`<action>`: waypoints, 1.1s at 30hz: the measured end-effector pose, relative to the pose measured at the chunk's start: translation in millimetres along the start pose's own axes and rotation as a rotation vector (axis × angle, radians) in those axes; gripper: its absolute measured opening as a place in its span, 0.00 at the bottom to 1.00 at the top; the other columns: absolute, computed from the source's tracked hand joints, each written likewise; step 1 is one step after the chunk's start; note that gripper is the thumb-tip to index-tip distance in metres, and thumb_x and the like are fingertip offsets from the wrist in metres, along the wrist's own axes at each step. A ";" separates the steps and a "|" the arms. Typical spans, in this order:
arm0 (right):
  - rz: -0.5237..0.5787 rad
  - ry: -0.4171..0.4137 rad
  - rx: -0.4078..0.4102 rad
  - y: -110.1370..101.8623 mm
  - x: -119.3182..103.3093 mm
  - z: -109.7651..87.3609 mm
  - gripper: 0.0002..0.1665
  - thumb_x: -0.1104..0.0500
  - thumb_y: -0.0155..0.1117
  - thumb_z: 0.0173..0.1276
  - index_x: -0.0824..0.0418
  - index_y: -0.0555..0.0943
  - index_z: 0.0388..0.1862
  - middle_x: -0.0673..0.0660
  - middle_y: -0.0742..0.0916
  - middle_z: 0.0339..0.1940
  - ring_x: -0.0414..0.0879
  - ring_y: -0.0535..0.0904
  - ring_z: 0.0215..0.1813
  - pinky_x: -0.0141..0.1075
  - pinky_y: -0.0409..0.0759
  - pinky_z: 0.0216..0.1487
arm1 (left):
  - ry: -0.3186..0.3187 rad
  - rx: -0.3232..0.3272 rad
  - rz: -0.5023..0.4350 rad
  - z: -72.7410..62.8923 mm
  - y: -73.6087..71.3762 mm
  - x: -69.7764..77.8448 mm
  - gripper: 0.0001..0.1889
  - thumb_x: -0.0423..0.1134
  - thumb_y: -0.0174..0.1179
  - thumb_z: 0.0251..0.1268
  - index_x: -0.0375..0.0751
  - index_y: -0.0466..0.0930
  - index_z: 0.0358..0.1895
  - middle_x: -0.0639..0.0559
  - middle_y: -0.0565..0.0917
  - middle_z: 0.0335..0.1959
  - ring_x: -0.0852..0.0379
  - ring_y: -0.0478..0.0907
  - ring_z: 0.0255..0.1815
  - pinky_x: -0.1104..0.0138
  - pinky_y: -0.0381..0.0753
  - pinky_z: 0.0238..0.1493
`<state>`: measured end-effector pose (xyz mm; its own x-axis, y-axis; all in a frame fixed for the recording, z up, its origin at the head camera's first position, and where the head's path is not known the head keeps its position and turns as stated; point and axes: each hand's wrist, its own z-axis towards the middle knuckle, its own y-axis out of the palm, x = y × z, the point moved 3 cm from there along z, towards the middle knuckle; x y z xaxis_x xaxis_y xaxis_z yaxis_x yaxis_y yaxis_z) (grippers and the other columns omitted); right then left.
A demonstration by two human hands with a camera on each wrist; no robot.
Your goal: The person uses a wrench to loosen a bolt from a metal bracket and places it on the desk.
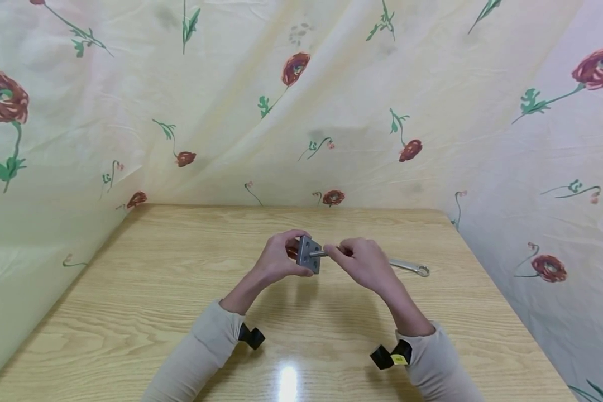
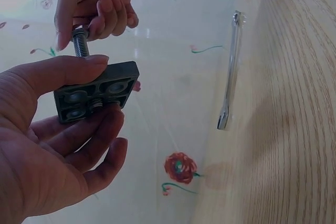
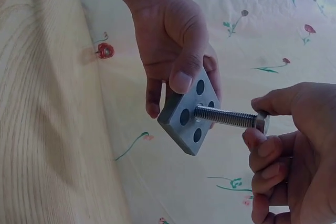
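My left hand (image 1: pixel 276 259) grips a grey square plate (image 3: pixel 191 103) by its edges, thumb on one side and fingers on the other. The plate has a round hole near each corner and is held tilted above the table. A long threaded hex bolt (image 3: pixel 228 117) stands in the plate's centre hole, most of its shank out on the head side. In the left wrist view, the bolt's threaded end (image 2: pixel 96 103) shows at the recessed back face. My right hand (image 1: pixel 364 262) pinches the bolt's head between thumb and index finger, its other fingers curled.
A silver combination wrench (image 1: pixel 409 266) lies on the wooden table (image 1: pixel 156 290), partly behind my right hand in the head view. Floral cloth (image 1: pixel 221 100) hangs around the table's back and sides. Each sleeve carries a black wrist camera (image 1: pixel 253 338).
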<state>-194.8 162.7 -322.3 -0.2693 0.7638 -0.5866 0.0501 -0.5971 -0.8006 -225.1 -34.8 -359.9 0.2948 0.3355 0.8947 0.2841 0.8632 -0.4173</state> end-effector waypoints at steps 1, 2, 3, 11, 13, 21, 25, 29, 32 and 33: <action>0.002 -0.011 0.011 -0.9 -0.3 -0.1 0.26 0.41 0.58 0.74 0.57 0.79 0.22 0.48 0.73 0.16 0.41 0.64 0.19 0.33 0.62 0.22 | -0.002 0.000 -0.003 0.1 -0.1 -0.2 0.36 0.29 0.79 0.41 0.40 0.78 0.60 0.40 0.85 0.45 0.52 0.81 0.43 0.58 0.85 0.52; 0.002 -0.023 0.024 -1.6 -0.6 -0.2 0.23 0.43 0.61 0.72 0.58 0.81 0.24 0.48 0.74 0.16 0.41 0.65 0.19 0.33 0.62 0.23 | -0.003 0.000 -0.006 0.2 -0.3 -0.3 0.36 0.29 0.79 0.41 0.40 0.78 0.60 0.40 0.85 0.45 0.52 0.82 0.43 0.58 0.85 0.52; 0.000 -0.040 0.037 -2.4 -1.0 -0.4 0.19 0.45 0.63 0.71 0.58 0.82 0.27 0.48 0.74 0.16 0.41 0.65 0.19 0.33 0.63 0.23 | -0.004 0.001 -0.010 0.2 -0.6 -0.3 0.36 0.29 0.79 0.41 0.41 0.78 0.60 0.40 0.85 0.45 0.52 0.82 0.43 0.58 0.85 0.52; 0.019 -0.155 0.114 -6.4 -3.9 -2.8 0.08 0.60 0.72 0.61 0.60 0.85 0.40 0.48 0.73 0.16 0.39 0.64 0.18 0.31 0.62 0.22 | -0.008 -0.001 -0.022 0.5 -1.5 -0.3 0.36 0.30 0.79 0.41 0.42 0.78 0.60 0.41 0.86 0.45 0.52 0.82 0.43 0.58 0.85 0.52; 0.030 -0.178 0.133 -6.9 -4.6 -2.7 0.10 0.63 0.72 0.59 0.60 0.86 0.40 0.47 0.72 0.15 0.38 0.63 0.18 0.30 0.62 0.23 | -0.011 -0.002 -0.024 0.5 -1.6 -0.4 0.36 0.30 0.79 0.41 0.42 0.78 0.60 0.40 0.85 0.46 0.52 0.82 0.43 0.57 0.85 0.52; 0.042 -0.281 0.207 -5.1 -7.5 -2.2 0.12 0.74 0.66 0.57 0.60 0.87 0.35 0.47 0.68 0.14 0.34 0.59 0.19 0.30 0.62 0.26 | -0.016 -0.005 -0.038 1.0 -1.3 -1.0 0.37 0.29 0.79 0.40 0.39 0.77 0.61 0.39 0.85 0.46 0.51 0.82 0.44 0.57 0.85 0.52; 0.018 -0.269 0.173 -5.9 -6.6 -2.4 0.14 0.70 0.70 0.57 0.60 0.86 0.43 0.46 0.69 0.16 0.35 0.60 0.20 0.30 0.61 0.27 | -0.014 -0.006 -0.035 1.4 -1.0 -1.4 0.37 0.28 0.79 0.40 0.40 0.78 0.60 0.40 0.86 0.46 0.52 0.82 0.43 0.57 0.85 0.52; -0.024 -0.159 0.123 -7.0 -3.3 -1.2 0.23 0.53 0.74 0.61 0.59 0.82 0.53 0.48 0.72 0.18 0.38 0.63 0.20 0.31 0.60 0.24 | -0.004 -0.006 -0.024 1.4 -0.8 -1.7 0.36 0.28 0.79 0.40 0.41 0.78 0.60 0.40 0.86 0.46 0.52 0.82 0.43 0.57 0.85 0.53; -0.041 -0.041 0.097 -6.4 0.5 0.0 0.25 0.38 0.66 0.66 0.58 0.85 0.44 0.50 0.78 0.19 0.41 0.67 0.20 0.32 0.63 0.23 | -0.003 -0.005 -0.017 1.1 -0.6 -1.6 0.36 0.28 0.79 0.40 0.40 0.78 0.60 0.40 0.85 0.46 0.52 0.82 0.43 0.57 0.85 0.53; -0.039 -0.007 0.087 -5.9 1.6 0.0 0.28 0.34 0.61 0.68 0.58 0.86 0.38 0.50 0.79 0.18 0.41 0.67 0.19 0.33 0.64 0.22 | -0.003 -0.005 -0.015 0.9 -0.4 -1.5 0.36 0.28 0.79 0.40 0.40 0.78 0.60 0.40 0.85 0.46 0.52 0.82 0.43 0.57 0.85 0.53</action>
<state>-195.5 167.4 -318.5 -0.2765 0.7851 -0.5542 -0.0439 -0.5864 -0.8088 -226.5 -35.3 -360.8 0.2874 0.3236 0.9015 0.2927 0.8665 -0.4044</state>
